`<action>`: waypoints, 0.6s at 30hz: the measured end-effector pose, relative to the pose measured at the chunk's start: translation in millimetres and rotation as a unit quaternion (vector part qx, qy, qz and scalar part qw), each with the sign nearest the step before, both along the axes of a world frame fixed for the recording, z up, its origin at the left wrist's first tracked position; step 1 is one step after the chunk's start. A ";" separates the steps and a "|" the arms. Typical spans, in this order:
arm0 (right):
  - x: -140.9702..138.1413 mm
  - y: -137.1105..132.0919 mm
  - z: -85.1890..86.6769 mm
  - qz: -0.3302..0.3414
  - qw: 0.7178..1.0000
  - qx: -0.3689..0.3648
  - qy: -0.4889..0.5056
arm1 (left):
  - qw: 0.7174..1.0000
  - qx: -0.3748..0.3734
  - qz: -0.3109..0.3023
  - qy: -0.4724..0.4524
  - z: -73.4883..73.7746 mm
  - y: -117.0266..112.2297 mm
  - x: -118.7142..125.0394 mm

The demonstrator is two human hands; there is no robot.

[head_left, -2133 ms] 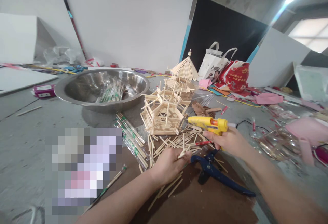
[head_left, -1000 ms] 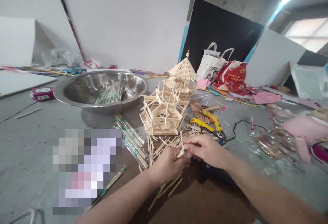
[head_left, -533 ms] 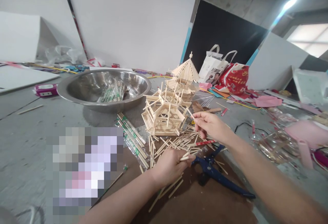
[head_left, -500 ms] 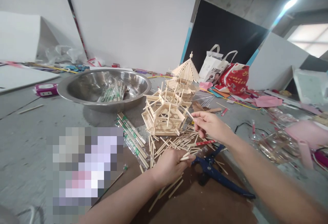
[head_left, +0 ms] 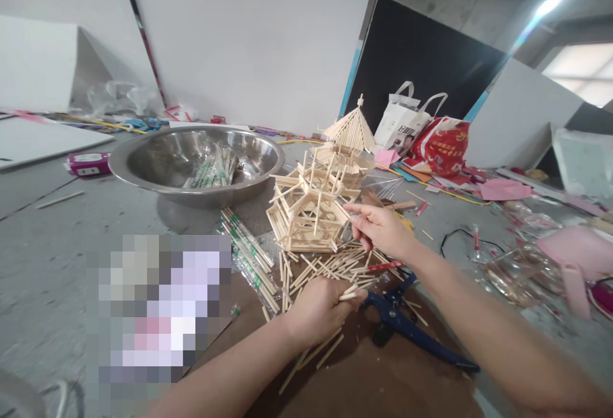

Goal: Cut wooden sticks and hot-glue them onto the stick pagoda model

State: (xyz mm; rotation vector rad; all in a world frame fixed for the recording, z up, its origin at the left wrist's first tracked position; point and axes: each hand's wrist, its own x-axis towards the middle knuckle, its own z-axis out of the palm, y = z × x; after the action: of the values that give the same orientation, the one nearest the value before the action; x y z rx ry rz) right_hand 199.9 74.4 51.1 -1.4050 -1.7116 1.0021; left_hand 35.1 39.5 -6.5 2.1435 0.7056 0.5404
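A pagoda-like frame of chopstick pieces [head_left: 306, 223] stands in the middle of the floor area. The outstretched index finger of my right hand [head_left: 380, 230] touches its right side, while the other fingers curl in; no stick shows in that hand. Low in front of the frame, my left hand [head_left: 311, 309] is closed around a few short chopstick pieces [head_left: 349, 294], their ends poking out past the thumb. Loose chopstick pieces [head_left: 330, 270] lie in a pile between the frame and my left hand. Blue-handled cutters [head_left: 416, 335] rest below my right wrist.
Behind the frame stands another model with a pointed roof [head_left: 352, 129]. A steel basin [head_left: 143, 182] with wrapped chopsticks is at the left; more wrapped chopsticks [head_left: 249, 252] lie beside the frame. Bags [head_left: 440, 147] and coloured paper are at the back right. A brown board [head_left: 383, 386] lies underneath.
My right hand has moved slightly left, up to the frame's side. The stick it pinched before is no longer seen in its fingers. My left hand keeps its hold.
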 end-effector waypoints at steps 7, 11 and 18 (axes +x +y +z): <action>-2.1 2.3 -0.6 0.000 1.000 0.006 -0.008 | 1.000 -0.001 0.012 0.013 -0.2 -0.8 -0.3; -1.4 3.1 -2.6 0.000 1.000 0.007 -0.008 | 1.000 0.004 0.014 0.013 0.1 -0.5 -0.4; -1.3 5.1 -2.5 0.005 1.000 0.002 -0.010 | 1.000 0.007 0.012 0.015 0.5 -0.5 -0.4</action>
State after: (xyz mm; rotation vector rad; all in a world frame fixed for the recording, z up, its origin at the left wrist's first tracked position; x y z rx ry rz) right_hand 198.6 79.4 48.6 -1.4093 -1.7362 0.9936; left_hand 34.7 39.0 -6.1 2.1620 0.7482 0.5274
